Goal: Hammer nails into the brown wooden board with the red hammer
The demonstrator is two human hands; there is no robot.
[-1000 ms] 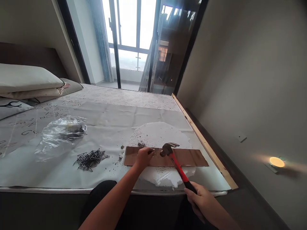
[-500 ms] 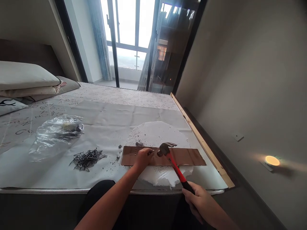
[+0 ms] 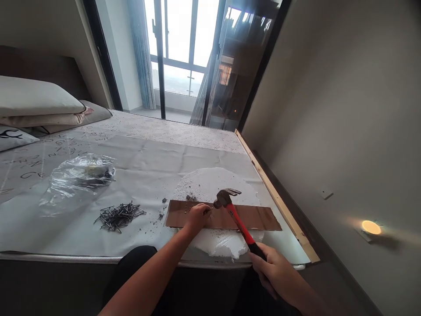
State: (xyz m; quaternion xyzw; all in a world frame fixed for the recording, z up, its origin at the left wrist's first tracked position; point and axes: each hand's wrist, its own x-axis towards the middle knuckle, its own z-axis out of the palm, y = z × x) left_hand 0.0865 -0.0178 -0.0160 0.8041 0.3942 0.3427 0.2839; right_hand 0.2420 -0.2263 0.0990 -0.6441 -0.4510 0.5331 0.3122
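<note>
— Right, what have the hands got hold of?

— The right hand (image 3: 276, 274), at the lower right of the frame, is closed round the black grip end of a red-handled hammer (image 3: 237, 219). The hammer slants up and to the left, its dark head raised just above the brown board (image 3: 250, 217). The left hand (image 3: 196, 217), near the lower middle, rests on the board with thumb and fingertips pinched together just left of the hammer head; whatever is between them is too small to make out clearly.

— And the board itself?

— It lies flat and lengthwise across a rough-edged slab of white foam (image 3: 217, 184), which sits on the bed (image 3: 148, 162) close to its near edge. Dark crumbs lie on the foam and on the sheet just left of the board.

— Any containers?

— One: a clear plastic bag (image 3: 77, 177) at the middle left of the frame, crumpled and lying on its side. Something dark shows through near its top right part, but I cannot tell what. Just below and to the right of it, outside the bag, is a loose pile of dark nails (image 3: 119, 215) on the sheet, well left of the board.

— Anything else nearby?

— Stacked pillows (image 3: 36, 105) at the upper left, and a pale wooden strip (image 3: 272, 193) along the bed's right edge.
</note>
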